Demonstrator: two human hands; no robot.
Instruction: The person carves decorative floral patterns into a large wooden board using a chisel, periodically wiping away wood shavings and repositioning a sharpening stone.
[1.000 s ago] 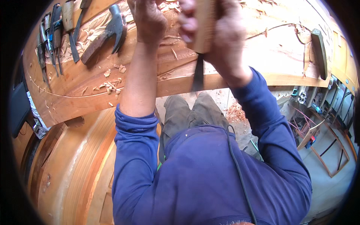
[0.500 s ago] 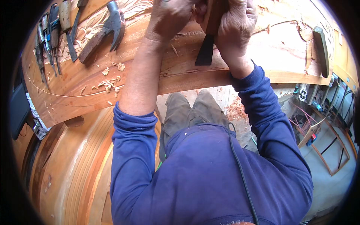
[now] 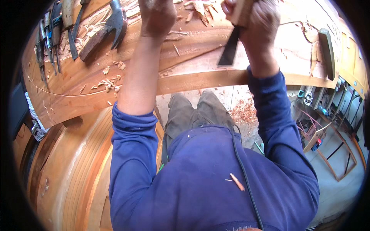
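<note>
Right hand (image 3: pixel 256 27) clenched round the chisel (image 3: pixel 230 48) handle, blade angled down below the grip onto the carved panel (image 3: pixel 192 42). Left hand (image 3: pixel 157 17) rests on the panel beside it; grip state unclear. Advice: shallow angle, light cuts, left fingers behind the edge.

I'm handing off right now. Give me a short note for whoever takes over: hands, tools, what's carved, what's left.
Right hand: closed around the wooden handle of a chisel, blade angled down over the wooden panel.
Left hand: resting on the panel near the top edge; what it grips is cut off from view.
Hammer and spare chisels lie at the far left.
Done: relief carving shows near the hammer; wood chips lie scattered.
Left: the panel's near part looks plain, bearing only a scribed line.
</note>
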